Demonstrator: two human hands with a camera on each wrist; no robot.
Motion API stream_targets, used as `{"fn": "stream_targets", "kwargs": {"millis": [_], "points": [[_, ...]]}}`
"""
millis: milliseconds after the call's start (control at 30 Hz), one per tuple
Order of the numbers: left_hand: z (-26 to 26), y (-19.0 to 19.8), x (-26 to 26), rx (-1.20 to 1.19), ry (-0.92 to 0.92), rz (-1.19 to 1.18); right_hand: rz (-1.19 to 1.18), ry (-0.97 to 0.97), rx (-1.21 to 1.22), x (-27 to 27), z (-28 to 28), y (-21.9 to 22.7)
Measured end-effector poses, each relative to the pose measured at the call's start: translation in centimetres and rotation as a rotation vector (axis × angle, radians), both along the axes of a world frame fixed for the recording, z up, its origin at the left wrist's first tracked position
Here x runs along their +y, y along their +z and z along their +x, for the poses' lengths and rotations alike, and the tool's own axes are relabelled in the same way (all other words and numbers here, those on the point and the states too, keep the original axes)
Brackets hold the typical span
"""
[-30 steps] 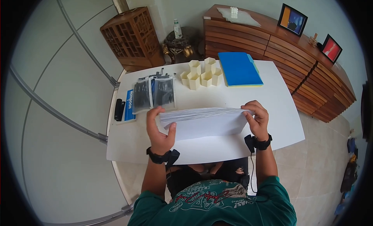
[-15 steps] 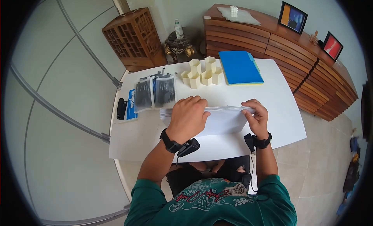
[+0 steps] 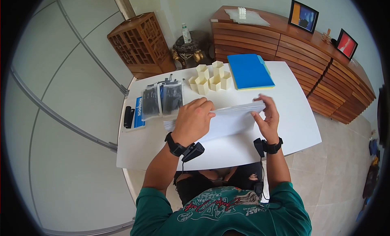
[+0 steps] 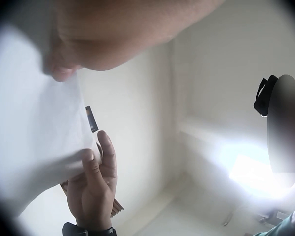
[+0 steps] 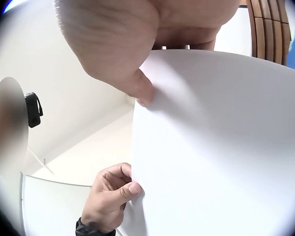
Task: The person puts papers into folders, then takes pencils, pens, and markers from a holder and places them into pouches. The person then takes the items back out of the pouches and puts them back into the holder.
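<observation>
A thick stack of white paper [image 3: 233,121] stands on its long edge on the table, held up between both hands. My left hand [image 3: 194,120] grips its top edge left of the middle, thumb on the near face and fingers over the far side. At the right end, my right hand [image 3: 267,119] holds the corner, thumb against the near face and fingers behind the sheets. The right wrist view shows the right thumb [image 5: 144,91] pressed near the edge of the paper, and the left hand [image 5: 109,197] pinching the edge farther along.
Behind the stack on the white table [image 3: 294,126] are cream hexagonal cups [image 3: 215,82], a blue folder [image 3: 251,71] and mesh pouches [image 3: 172,100] of dark items. A blue notebook [image 3: 139,118] and a black stapler [image 3: 128,117] lie at the left. A wooden dresser [image 3: 248,39] stands beyond.
My left hand has moved from the stack's left end rightward along the top edge and gripped it there. My right fingers have lifted a little at the right corner.
</observation>
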State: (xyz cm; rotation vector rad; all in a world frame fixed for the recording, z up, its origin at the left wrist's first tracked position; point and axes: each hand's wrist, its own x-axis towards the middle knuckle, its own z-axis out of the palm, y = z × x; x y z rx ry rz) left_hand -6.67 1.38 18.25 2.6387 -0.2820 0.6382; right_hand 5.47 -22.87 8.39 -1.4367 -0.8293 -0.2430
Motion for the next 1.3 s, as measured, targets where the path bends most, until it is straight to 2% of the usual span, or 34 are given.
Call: {"fn": "stream_targets", "kwargs": {"millis": [67,100,167,200,233,267,333,400,500,533,600,633,700,733,833,933,967,1067,1167,1300], "points": [[-0.1,0.6,0.5,-0.109,0.013,-0.068,0.159,-0.187,0.0,0.1,0.0,-0.4],[-0.2,0.9,0.7,-0.114,0.015,-0.067,0.167,-0.205,0.152,-0.4,0.0,-1.4],[-0.5,1.4,1.1,-0.119,0.081,-0.235,0.313,-0.199,0.415,0.2,-1.7,-2.5],[-0.5,1.4,1.3,-0.126,0.079,-0.233,0.31,-0.096,0.504,0.7,-2.1,-3.7],[-0.6,1.2,1.4,-0.123,0.1,-0.358,0.339,0.017,0.565,1.6,-3.0,-4.6],[-0.6,0.9,1.5,-0.115,0.116,-0.482,0.331,0.069,0.57,2.5,-3.3,-5.3],[-0.8,0.5,1.5,-0.101,0.126,-0.545,0.33,0.112,0.578,3.7,-3.9,-5.1],[-1.1,-0.1,1.6,-0.087,0.143,-0.608,0.421,0.365,0.89,4.6,-3.9,-4.4],[-1.6,-1.5,2.1,-0.165,0.118,-0.707,0.353,0.43,0.977,5.6,-4.3,-4.1],[-1.8,-2.0,2.4,-0.191,0.105,-0.789,0.352,0.436,0.97,5.7,-4.1,-3.9],[-2.0,-3.7,3.1,-0.223,0.098,-0.871,0.356,0.24,0.685,5.9,-4.0,-3.6],[-1.9,-5.0,3.3,-0.271,0.095,-0.945,0.352,0.245,0.685,5.5,-3.8,-2.9],[-1.6,-7.5,3.4,-0.326,0.099,-1.02,0.098,0.158,0.504,4.3,-2.9,-0.9],[-1.4,-8.5,3.0,-0.365,0.077,-1.061,0.084,0.129,0.416,4.3,-2.7,-0.2],[-1.0,-10.7,1.4,-0.422,0.068,-1.092,0.029,0.172,0.313,4.1,-2.1,-0.9],[-0.6,-14.2,1.3,-0.408,0.242,-0.965,0.026,0.182,0.29,4.2,-1.8,-3.0],[-0.6,-15.8,1.5,-0.412,0.245,-0.971,0.02,0.179,0.277,4.2,-1.8,-3.7],[-0.5,-16.7,0.7,-0.355,0.294,-0.918,0.02,0.149,0.324,4.1,-2.0,-4.9],[-0.8,-15.8,-0.4,-0.452,0.256,-0.919,-0.006,0.153,0.415,3.9,-2.1,-4.5],[-0.6,-16.5,-0.5,-0.392,0.262,-1.011,0.034,0.121,0.414,4.3,-2.4,-4.2]]}}
